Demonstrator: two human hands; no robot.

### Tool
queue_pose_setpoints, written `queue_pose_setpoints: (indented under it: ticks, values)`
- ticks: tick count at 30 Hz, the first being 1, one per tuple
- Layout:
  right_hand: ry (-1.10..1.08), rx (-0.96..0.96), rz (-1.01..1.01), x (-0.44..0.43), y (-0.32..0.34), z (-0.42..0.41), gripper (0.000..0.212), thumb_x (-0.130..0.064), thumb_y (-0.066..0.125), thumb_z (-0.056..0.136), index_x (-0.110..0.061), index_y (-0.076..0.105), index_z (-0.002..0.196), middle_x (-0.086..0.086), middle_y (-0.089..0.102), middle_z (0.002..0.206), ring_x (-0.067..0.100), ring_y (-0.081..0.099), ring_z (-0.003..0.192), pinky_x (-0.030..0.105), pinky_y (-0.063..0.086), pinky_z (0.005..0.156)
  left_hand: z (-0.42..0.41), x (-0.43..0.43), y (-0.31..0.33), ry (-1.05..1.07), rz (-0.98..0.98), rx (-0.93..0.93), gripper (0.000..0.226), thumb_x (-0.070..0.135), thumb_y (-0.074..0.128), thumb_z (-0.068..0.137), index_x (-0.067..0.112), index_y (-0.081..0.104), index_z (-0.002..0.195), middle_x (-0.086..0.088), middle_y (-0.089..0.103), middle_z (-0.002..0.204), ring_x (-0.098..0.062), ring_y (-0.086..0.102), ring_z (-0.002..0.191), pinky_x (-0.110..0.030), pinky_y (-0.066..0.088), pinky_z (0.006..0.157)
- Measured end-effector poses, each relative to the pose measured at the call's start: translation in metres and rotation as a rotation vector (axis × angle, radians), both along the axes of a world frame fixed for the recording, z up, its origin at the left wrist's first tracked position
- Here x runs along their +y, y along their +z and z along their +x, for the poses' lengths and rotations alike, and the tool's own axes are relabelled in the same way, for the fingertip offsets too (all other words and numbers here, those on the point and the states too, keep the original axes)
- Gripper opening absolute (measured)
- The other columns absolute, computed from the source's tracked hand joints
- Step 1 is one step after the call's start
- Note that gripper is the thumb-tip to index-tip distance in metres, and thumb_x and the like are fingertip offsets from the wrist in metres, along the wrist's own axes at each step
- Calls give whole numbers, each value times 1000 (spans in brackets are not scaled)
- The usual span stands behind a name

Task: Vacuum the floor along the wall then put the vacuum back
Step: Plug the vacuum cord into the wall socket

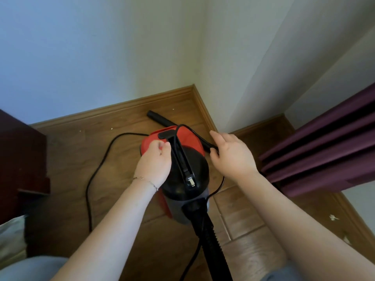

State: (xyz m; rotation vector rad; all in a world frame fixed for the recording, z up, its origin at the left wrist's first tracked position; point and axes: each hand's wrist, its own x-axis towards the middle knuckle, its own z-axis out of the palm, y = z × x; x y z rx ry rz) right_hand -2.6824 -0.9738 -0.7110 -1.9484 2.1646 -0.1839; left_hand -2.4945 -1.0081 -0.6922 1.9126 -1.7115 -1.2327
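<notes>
A red and black canister vacuum (199, 167) stands on the wooden floor (71, 159) near the wall corner. Its black hose (213, 250) runs toward me at the bottom. The power cord (97, 165) loops over the floor on the left and is wound over the vacuum's top handle, with the plug (189, 180) lying on that handle. My left hand (154, 163) rests curled against the vacuum's left side beside the handle. My right hand (233, 155) is just right of the vacuum, pinching a stretch of the cord.
A black tube piece (158, 117) lies on the floor behind the vacuum, by the wooden baseboard (121, 106). A purple curtain (324, 149) hangs at the right. Dark wooden furniture (18, 159) stands at the left. Small white specks dot the floor.
</notes>
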Motion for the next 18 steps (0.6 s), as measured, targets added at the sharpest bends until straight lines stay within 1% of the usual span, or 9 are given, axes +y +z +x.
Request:
queue_pose_setpoints:
  ticks: [2, 3, 4, 6, 8, 11, 13, 15, 18]
  values:
    - [61, 16, -136, 8, 18, 10, 48, -23, 50, 92, -12, 48, 138, 8, 58, 132, 27, 53, 122, 38, 40, 104, 20, -1, 25, -211, -290, -339, 35, 39, 31, 97, 20, 49, 121, 1, 60, 108, -26, 58, 102, -38, 50, 82]
    - [92, 34, -208, 12, 24, 14, 46, -21, 53, 88, -9, 54, 133, 10, 62, 126, 29, 57, 117, 40, 42, 102, 29, -1, 35, -296, -459, -460, 39, 38, 32, 96, 18, 49, 124, -2, 60, 113, -26, 58, 105, -38, 50, 80]
    - [114, 49, -263, 16, 30, 18, 46, -21, 55, 85, -8, 58, 128, 11, 65, 121, 30, 60, 112, 42, 45, 99, 37, 2, 48, -369, -589, -530, 42, 38, 33, 95, 14, 51, 125, -5, 62, 115, -28, 59, 105, -38, 51, 78]
    - [153, 68, -288, 24, 39, 24, 45, -21, 57, 82, -8, 60, 125, 11, 66, 118, 29, 62, 111, 43, 45, 99, 48, 4, 61, -458, -715, -594, 46, 38, 35, 92, 10, 56, 121, -10, 64, 114, -30, 62, 103, -38, 53, 78]
    - [173, 78, -285, 32, 45, 29, 45, -22, 56, 83, -8, 61, 125, 10, 66, 119, 28, 61, 113, 42, 42, 102, 53, 9, 68, -490, -736, -617, 47, 37, 35, 89, 8, 57, 119, -11, 65, 113, -29, 62, 103, -40, 52, 81]
    - [176, 74, -264, 48, 45, 36, 48, -27, 43, 84, -9, 63, 123, 7, 67, 119, 25, 62, 112, 40, 43, 101, 50, 22, 70, -508, -733, -593, 45, 36, 36, 89, 9, 58, 118, -8, 64, 113, -27, 61, 104, -40, 51, 84]
    - [181, 52, -245, 59, 40, 40, 49, -28, 41, 83, -10, 63, 122, 6, 67, 118, 23, 62, 112, 39, 43, 101, 45, 31, 64, -534, -739, -574, 45, 36, 37, 88, 10, 58, 118, -7, 64, 113, -25, 61, 105, -39, 50, 85]
    - [192, 30, -216, 68, 32, 43, 48, -26, 44, 82, -10, 63, 122, 6, 66, 119, 23, 62, 112, 38, 44, 100, 39, 37, 53, -583, -764, -552, 43, 35, 39, 88, 11, 60, 117, -6, 65, 112, -24, 60, 106, -37, 49, 87]
    - [223, 25, -186, 74, 22, 47, 47, -23, 61, 78, -10, 63, 124, 7, 66, 120, 23, 62, 112, 38, 45, 99, 33, 44, 34, -669, -785, -525, 42, 34, 40, 88, 10, 61, 116, -6, 65, 112, -24, 59, 110, -37, 47, 93]
